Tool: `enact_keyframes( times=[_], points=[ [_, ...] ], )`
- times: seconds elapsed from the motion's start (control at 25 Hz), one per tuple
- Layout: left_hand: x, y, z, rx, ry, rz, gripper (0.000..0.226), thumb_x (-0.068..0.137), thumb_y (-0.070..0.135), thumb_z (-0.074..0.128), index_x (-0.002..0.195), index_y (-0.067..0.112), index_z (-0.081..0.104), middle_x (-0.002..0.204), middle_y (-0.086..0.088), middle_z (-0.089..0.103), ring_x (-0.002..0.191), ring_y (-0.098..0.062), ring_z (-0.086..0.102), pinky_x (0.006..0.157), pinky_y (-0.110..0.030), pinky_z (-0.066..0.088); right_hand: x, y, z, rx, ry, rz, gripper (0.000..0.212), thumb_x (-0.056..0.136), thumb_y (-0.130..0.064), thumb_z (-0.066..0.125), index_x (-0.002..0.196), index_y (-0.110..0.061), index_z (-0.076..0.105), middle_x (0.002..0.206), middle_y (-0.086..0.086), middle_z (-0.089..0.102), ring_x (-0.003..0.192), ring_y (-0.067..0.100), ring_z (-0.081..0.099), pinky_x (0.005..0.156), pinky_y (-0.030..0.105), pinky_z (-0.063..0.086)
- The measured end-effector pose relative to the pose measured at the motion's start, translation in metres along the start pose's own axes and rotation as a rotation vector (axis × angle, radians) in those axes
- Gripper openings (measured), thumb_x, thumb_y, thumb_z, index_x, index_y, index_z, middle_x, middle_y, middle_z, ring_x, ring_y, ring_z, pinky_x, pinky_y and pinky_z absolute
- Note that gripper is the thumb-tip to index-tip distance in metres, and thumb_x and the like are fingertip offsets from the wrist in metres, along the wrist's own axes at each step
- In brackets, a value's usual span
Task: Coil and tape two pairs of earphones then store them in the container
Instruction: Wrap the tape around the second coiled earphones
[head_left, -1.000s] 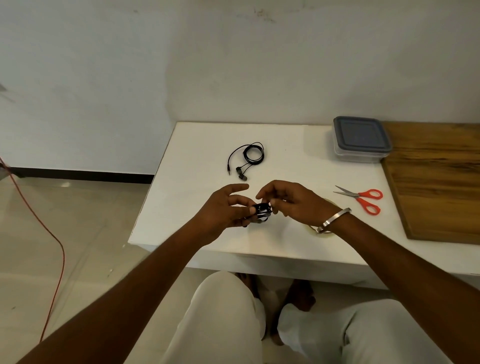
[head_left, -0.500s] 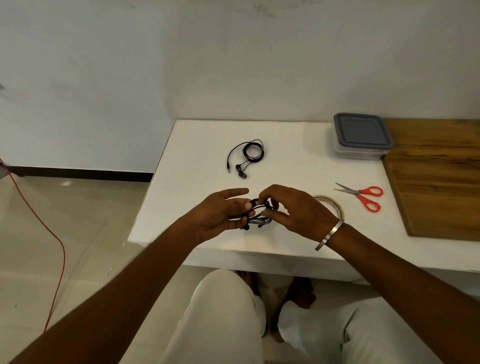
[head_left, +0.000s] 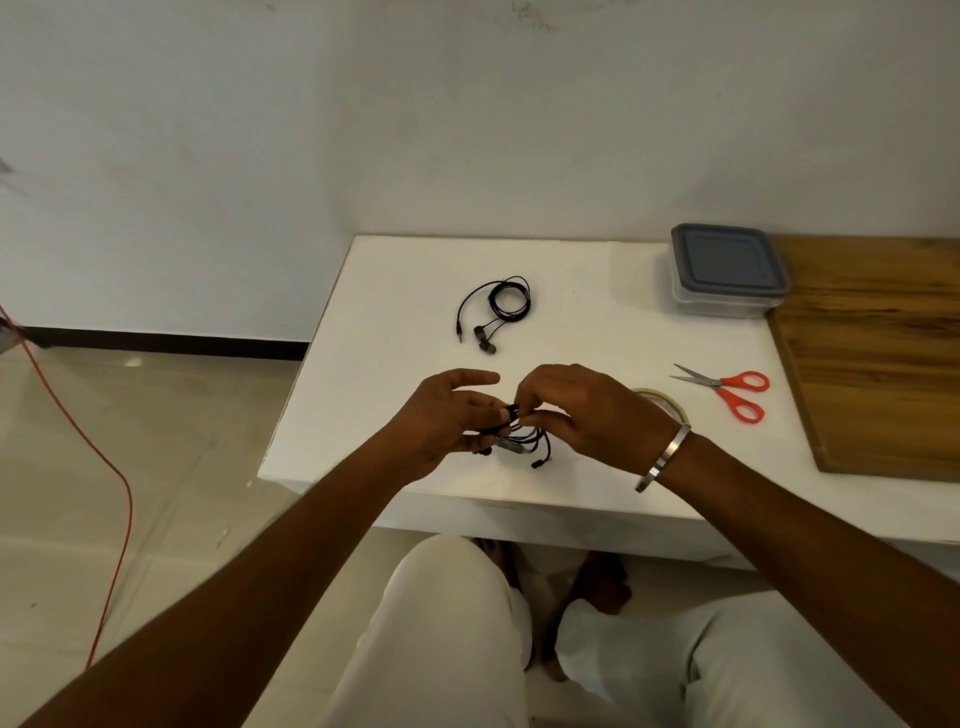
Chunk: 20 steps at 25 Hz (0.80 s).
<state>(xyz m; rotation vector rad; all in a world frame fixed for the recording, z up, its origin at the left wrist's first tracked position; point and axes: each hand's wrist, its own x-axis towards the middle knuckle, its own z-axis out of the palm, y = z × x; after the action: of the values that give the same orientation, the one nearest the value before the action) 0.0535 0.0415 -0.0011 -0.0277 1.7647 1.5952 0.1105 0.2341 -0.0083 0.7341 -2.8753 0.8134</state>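
- A coiled pair of earphones (head_left: 497, 312) is laid on the table (head_left: 389, 322), towards the rear.
- A second pair of earphones (head_left: 522, 439) is held above the near edge, between the left hand (head_left: 449, 415) and the right hand (head_left: 582, 410).
- A tape roll (head_left: 667, 402) is placed just right of the right hand; scissors (head_left: 727, 389) are set further right.
- The container (head_left: 727, 270) is positioned at the rear right, beside a wooden board (head_left: 883, 353).

I can read no text, label, brand or number anywhere here; nothing on my counter (head_left: 395, 291) carries print I can make out.
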Motion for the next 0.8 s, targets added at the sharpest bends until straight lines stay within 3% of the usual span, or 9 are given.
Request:
enact_keyframes(
  times=[0.24, 0.44, 0.6, 0.8],
  points=[
    [0.000, 0.003, 0.011, 0.300, 0.036, 0.159, 0.050, 0.077, -0.006, 0.072, 0.121, 0.014, 0.058, 0.083, -0.004, 0.072, 0.072, -0.021, 0.070, 0.065, -0.028, 0.059, 0.016, 0.000, -0.012, 0.164, -0.143, 0.278, 0.008, 0.089, -0.019, 0.063, 0.094, -0.016, 0.067, 0.090, -0.002, 0.067, 0.078, 0.009, 0.059, 0.067, 0.012, 0.043],
    [-0.003, 0.003, 0.012, 0.339, 0.000, 0.220, 0.054, 0.076, -0.007, 0.072, 0.120, 0.020, 0.055, 0.083, -0.004, 0.071, 0.076, -0.024, 0.070, 0.072, -0.031, 0.059, 0.024, 0.006, -0.016, 0.318, -0.223, 0.433, 0.005, 0.084, -0.020, 0.070, 0.089, -0.020, 0.070, 0.082, -0.001, 0.071, 0.076, 0.011, 0.066, 0.065, 0.015, 0.047],
    [-0.002, 0.001, 0.009, 0.325, -0.002, 0.246, 0.053, 0.077, -0.005, 0.074, 0.121, 0.018, 0.055, 0.084, -0.007, 0.072, 0.081, -0.026, 0.071, 0.077, -0.035, 0.060, 0.023, 0.009, -0.016, 0.507, -0.206, 0.525, 0.005, 0.082, -0.016, 0.072, 0.086, -0.017, 0.070, 0.072, -0.008, 0.068, 0.061, 0.001, 0.061, 0.060, 0.013, 0.049],
    [-0.004, -0.001, 0.009, 0.364, -0.033, 0.340, 0.048, 0.077, -0.003, 0.074, 0.117, 0.018, 0.057, 0.082, -0.005, 0.073, 0.080, -0.022, 0.071, 0.076, -0.028, 0.059, 0.019, 0.014, -0.017, 0.760, -0.275, 0.703, 0.014, 0.079, -0.018, 0.075, 0.092, -0.018, 0.069, 0.078, 0.000, 0.071, 0.072, 0.010, 0.065, 0.070, 0.022, 0.055]
  ],
)
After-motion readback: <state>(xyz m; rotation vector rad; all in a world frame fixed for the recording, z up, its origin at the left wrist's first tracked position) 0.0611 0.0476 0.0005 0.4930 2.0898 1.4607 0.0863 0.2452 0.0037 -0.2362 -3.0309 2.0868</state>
